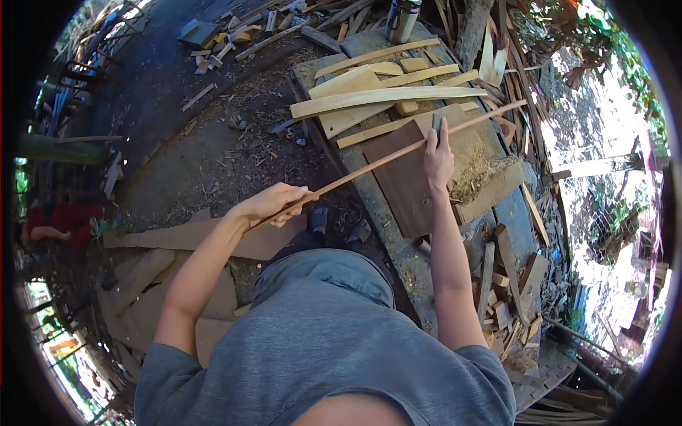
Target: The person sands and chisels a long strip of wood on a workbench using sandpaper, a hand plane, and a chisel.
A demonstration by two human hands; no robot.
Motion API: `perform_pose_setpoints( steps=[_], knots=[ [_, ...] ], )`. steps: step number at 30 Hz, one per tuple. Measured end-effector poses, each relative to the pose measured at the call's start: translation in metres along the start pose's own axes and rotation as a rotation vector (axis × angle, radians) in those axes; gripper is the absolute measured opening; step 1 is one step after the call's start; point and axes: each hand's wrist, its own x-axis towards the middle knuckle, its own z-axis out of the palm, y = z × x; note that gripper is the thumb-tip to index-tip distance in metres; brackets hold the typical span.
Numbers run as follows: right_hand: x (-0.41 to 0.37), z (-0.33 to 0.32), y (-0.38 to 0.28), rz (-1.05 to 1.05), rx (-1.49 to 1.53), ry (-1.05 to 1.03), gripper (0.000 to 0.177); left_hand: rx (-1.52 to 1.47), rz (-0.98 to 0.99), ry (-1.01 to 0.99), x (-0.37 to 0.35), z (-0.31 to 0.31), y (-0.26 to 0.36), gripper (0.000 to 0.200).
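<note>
**Thin strip worked over the bench**

Head view. One long, thin wooden strip (369,165) was held slanted above the workbench (511,213). Its near end was off the bench and its far end lay over the planks. The left hand (273,204) was closed around the near end. The right hand (439,160) was clamped on one small flat tool (436,122), which was set against the strip above one dark board (398,184).

One heap of shavings (483,174) was seen just beside the right hand, so the step in hand was judged to be scraping or shaving the strip. A further stroke would call for a firm left grip, so that the strip is kept from bending. Two hands and one metal flask (403,18) were counted. The pale planks (387,99) were several, and the exact number could not be told.
</note>
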Motion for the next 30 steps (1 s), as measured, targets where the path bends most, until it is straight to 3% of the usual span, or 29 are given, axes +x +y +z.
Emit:
perform_pose_setpoints(
  steps=[2, 4, 6, 8, 10, 12, 13, 15, 16, 18, 21, 22, 25, 28, 30],
  knots=[
    [0.005, 0.001, -0.004, -0.052, -0.070, -0.002, 0.053, -0.328, -0.011, -0.072, -0.006, 0.013, 0.006, 0.038],
    [-0.007, 0.002, -0.025, -0.045, -0.067, 0.056, 0.053, -0.357, -0.046, -0.106, -0.007, 0.019, 0.007, 0.037],
    [-0.056, -0.001, -0.059, -0.105, -0.042, -0.086, 0.052, -0.554, -0.074, -0.216, -0.006, 0.021, 0.006, 0.037],
    [-0.113, -0.002, -0.078, -0.267, 0.079, -0.177, 0.052, -0.536, -0.068, -0.186, -0.007, 0.024, 0.011, 0.037],
    [-0.143, -0.019, -0.093, -0.416, 0.001, -0.265, 0.055, -0.114, -0.006, 0.041, -0.009, 0.024, 0.017, 0.039],
    [-0.124, -0.023, -0.077, -0.583, -0.083, -0.123, 0.055, -0.130, 0.020, 0.014, -0.013, 0.025, 0.018, 0.041],
    [-0.107, -0.019, -0.066, -0.581, -0.040, -0.040, 0.053, -0.226, 0.036, -0.042, -0.020, 0.027, 0.025, 0.041],
    [-0.075, -0.029, -0.060, -0.273, -0.164, -0.048, 0.049, -0.376, 0.040, -0.189, -0.027, 0.016, 0.031, 0.043],
    [-0.059, -0.030, -0.052, -0.220, -0.190, -0.049, 0.050, -0.372, 0.045, -0.189, -0.027, 0.009, 0.023, 0.043],
    [-0.050, -0.024, -0.046, -0.214, -0.216, -0.043, 0.049, -0.841, 0.118, -0.506, -0.023, 0.001, 0.012, 0.044],
    [-0.066, -0.018, -0.062, -0.208, -0.129, -0.008, 0.051, -0.756, 0.122, -0.376, -0.021, 0.005, 0.012, 0.041],
    [-0.086, -0.025, -0.081, -0.236, -0.179, -0.118, 0.051, -0.673, 0.127, -0.292, -0.022, 0.007, 0.013, 0.040],
    [-0.153, -0.035, -0.126, -0.506, -0.020, -0.274, 0.055, -0.717, 0.099, -0.250, -0.025, 0.010, 0.019, 0.039],
    [-0.172, -0.042, -0.136, -0.678, 0.024, -0.281, 0.055, -0.544, 0.038, -0.079, -0.027, 0.011, 0.026, 0.040],
    [-0.146, -0.034, -0.110, -0.620, -0.046, -0.170, 0.054, -0.565, 0.072, -0.122, -0.025, 0.005, 0.026, 0.040]
  ],
)
